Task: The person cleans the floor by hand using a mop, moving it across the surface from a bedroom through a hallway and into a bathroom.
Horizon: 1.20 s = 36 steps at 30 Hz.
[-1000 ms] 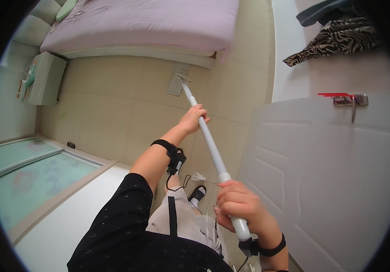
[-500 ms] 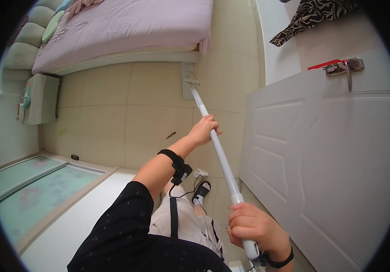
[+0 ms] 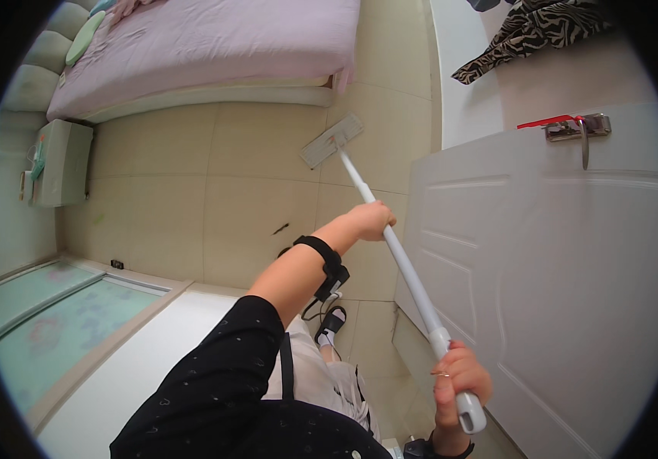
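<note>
A flat mop with a long white pole [image 3: 411, 273] slants from the lower right up to its pale rectangular head [image 3: 320, 147], which lies flat on the tiles, turned at an angle, a little out from the foot of the bed. My left hand [image 3: 373, 219] is closed round the middle of the pole. Lower down, my right hand [image 3: 463, 376] wraps the pole just above its rounded end cap. A small dark scrap [image 3: 281, 229] lies on the floor, left of the pole and apart from the mop head.
A bed [image 3: 206, 53] with a lilac sheet fills the upper left, and a grey-white nightstand [image 3: 66, 163] stands beside it. To my right is a white panelled door [image 3: 497, 252] with a metal handle. Lower left, a cabinet with pale green panels [image 3: 76, 321] borders the floor. My sandalled foot [image 3: 330, 325] shows below.
The mop head has turned from lengthwise to slanted and come out from the bed's edge, slightly right. Both hands have shifted right with the pole, still gripping it.
</note>
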Tool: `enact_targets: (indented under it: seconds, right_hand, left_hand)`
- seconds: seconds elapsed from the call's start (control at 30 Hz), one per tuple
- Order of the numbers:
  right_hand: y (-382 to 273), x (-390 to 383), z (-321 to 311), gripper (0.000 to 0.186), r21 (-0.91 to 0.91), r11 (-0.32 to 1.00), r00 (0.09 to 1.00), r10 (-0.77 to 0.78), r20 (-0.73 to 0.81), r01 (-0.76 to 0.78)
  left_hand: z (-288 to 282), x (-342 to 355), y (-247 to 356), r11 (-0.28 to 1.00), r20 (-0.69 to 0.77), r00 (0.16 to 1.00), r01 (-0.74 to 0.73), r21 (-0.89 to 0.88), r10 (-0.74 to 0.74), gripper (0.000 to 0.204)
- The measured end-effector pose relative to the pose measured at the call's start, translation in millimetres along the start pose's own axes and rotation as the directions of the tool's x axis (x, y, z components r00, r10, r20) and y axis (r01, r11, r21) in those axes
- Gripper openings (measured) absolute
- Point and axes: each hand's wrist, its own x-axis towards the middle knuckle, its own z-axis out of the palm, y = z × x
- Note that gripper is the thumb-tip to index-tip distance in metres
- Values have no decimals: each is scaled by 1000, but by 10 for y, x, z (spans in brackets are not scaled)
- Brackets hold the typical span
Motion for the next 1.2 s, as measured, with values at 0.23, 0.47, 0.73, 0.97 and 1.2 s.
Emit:
enact_targets:
  seconds: [0.23, 0.47, 0.73, 0.97, 1.2]
  right_hand:
    - [-444, -511, -676, 25, 365, 923, 849, 290, -442, -126]
    - [-537, -1068, -955, 26, 528, 840, 665, 467, -582, -127]
    - [-164, -1342, -882, 27, 246, 939, 965, -260, 44, 241]
    - [208, -2096, -333, 25, 113, 989, 907, 128, -400, -90]
    - [145, -2944, -1447, 17, 611, 791, 211, 601, -771, -21]
  left_hand:
    - [1289, -544, 1403, 992, 383, 916, -97, -76, 119, 22]
    - [1547, -1116, 1928, 995, 587, 803, -91, -43, 99, 28]
    - [838, -1116, 1524, 991, 90, 989, -113, -73, 119, 16]
    - [1736, -825, 1132, 993, -26, 995, -102, -59, 100, 22]
    - [3341, -1260, 2561, 989, 528, 837, -148, -29, 141, 31]
